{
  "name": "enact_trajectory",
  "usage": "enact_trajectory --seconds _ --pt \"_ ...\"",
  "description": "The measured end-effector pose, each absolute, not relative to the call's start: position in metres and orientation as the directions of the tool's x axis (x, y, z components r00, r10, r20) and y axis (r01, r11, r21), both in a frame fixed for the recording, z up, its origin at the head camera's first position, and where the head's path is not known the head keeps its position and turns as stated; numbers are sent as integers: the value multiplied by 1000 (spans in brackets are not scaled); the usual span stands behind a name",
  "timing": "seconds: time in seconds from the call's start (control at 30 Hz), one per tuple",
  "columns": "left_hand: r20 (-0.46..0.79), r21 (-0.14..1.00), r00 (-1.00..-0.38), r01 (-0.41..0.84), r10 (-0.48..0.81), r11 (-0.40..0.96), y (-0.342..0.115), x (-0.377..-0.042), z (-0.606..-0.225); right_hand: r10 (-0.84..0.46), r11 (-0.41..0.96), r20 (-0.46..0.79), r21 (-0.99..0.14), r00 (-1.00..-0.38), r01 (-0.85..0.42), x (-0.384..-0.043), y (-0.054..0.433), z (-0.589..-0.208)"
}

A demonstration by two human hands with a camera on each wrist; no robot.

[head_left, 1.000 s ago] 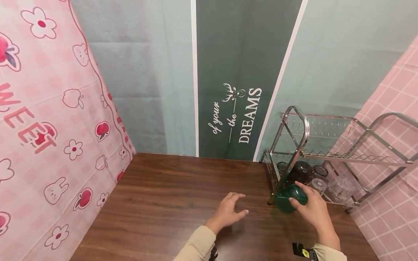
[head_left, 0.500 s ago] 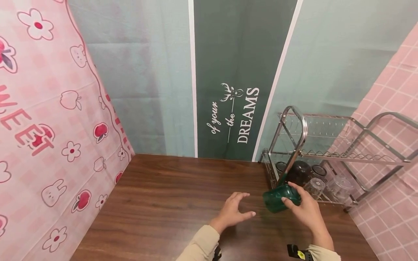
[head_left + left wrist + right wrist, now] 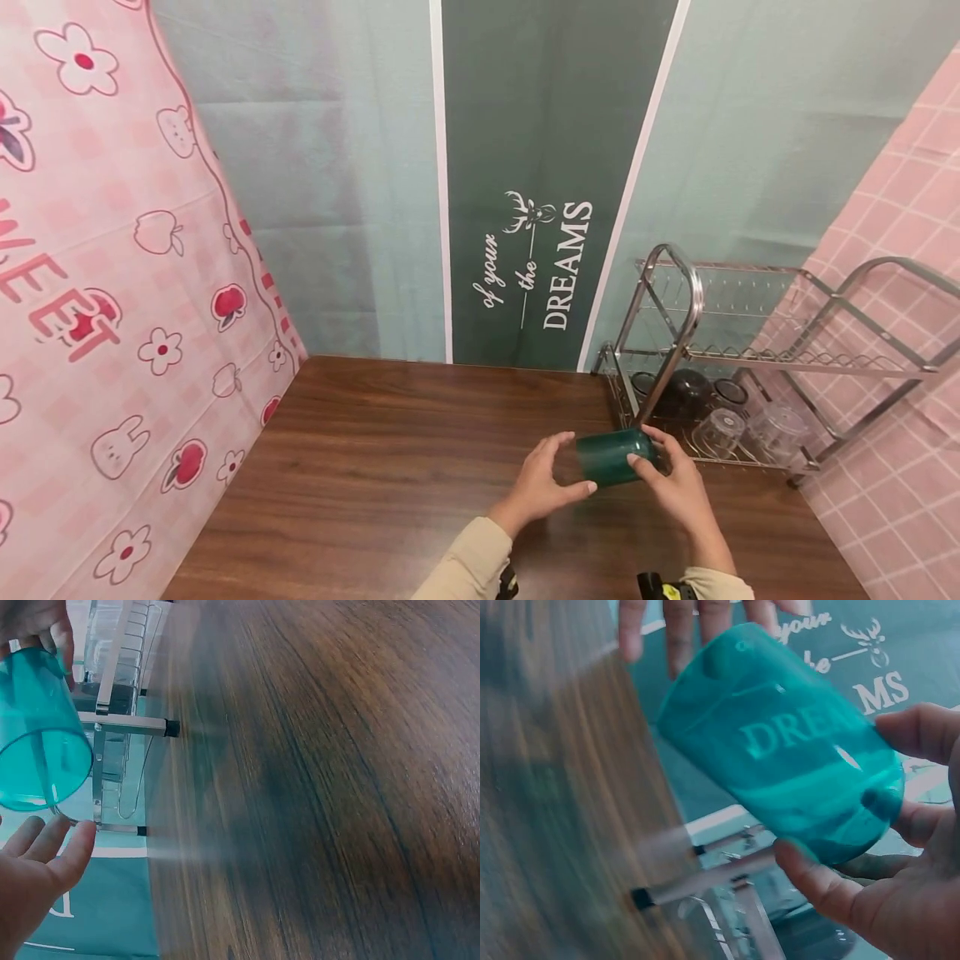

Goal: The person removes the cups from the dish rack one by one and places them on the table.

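Note:
My right hand (image 3: 681, 487) holds a see-through teal cup (image 3: 609, 458) by its base end, thumb on the near side and fingers on the far side. The cup lies tipped on its side above the table, its mouth facing left. My left hand (image 3: 542, 482) is spread at that mouth, thumb and fingers apart. In the left wrist view the left fingertips (image 3: 79, 851) are right by the rim of the cup (image 3: 41, 727). The right wrist view has the right hand (image 3: 900, 892) around the closed end of the cup (image 3: 780, 750).
A two-tier metal dish rack (image 3: 795, 364) stands at the right. Its lower shelf bears a dark cup (image 3: 688, 393) and clear cups (image 3: 780, 429). The brown wooden table (image 3: 375, 450) reaches a printed cloth (image 3: 555, 100) behind, with pink cloths at both sides.
The right hand has carried the cup leftward from the rack's front corner, turning its mouth toward the left hand. The left hand has shifted slightly right, still spread.

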State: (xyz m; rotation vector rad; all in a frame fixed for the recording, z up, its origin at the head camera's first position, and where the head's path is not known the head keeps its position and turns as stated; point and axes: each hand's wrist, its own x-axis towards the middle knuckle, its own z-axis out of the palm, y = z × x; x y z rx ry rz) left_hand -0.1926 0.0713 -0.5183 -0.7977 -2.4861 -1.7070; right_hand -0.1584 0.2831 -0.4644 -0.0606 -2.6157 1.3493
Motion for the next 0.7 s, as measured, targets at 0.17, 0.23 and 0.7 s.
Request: enact_trajectory --seconds 0.17,0.23,0.7 --pt "276 917 -891 356 361 179 73 -192 -518 152 449 109 -893 -982 -30 -159 274 -475" --pt "261 930 -900 332 348 161 74 -192 -518 164 392 88 -920 -983 -17 -159 271 -477" --pt "275 957 -924 289 266 13 74 -192 -518 168 219 53 -976 -984 -15 -157 260 -489"
